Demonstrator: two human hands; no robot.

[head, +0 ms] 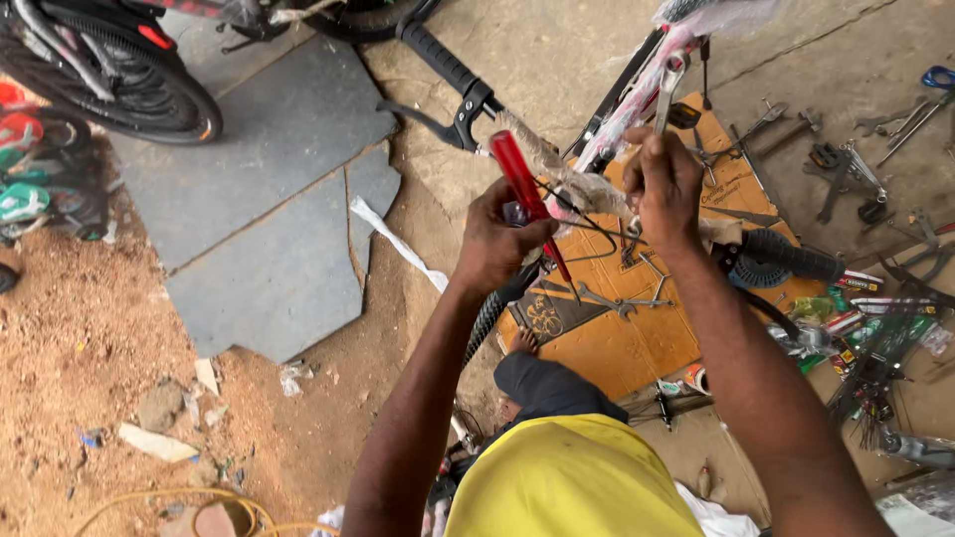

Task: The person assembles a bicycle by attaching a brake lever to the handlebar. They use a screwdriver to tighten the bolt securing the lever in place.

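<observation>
My left hand (494, 242) grips a screwdriver with a red handle (520, 175), its shaft pointing down to the right. It sits just below the paper-wrapped handlebar (557, 159) of a bicycle, which has a black grip (438, 55) and a brake lever (438, 124). My right hand (664, 186) is closed on a silver spanner (668, 88) at the stem, near the plastic-wrapped pink and white frame (637, 94). Thin black cables loop between both hands.
An orange cardboard sheet (617, 343) lies under the bike with spanners on it. More tools (846, 169) are scattered on the concrete at right. Grey stone slabs (269, 199) and reddish dirt lie to the left, another bicycle's wheel (129, 89) at top left.
</observation>
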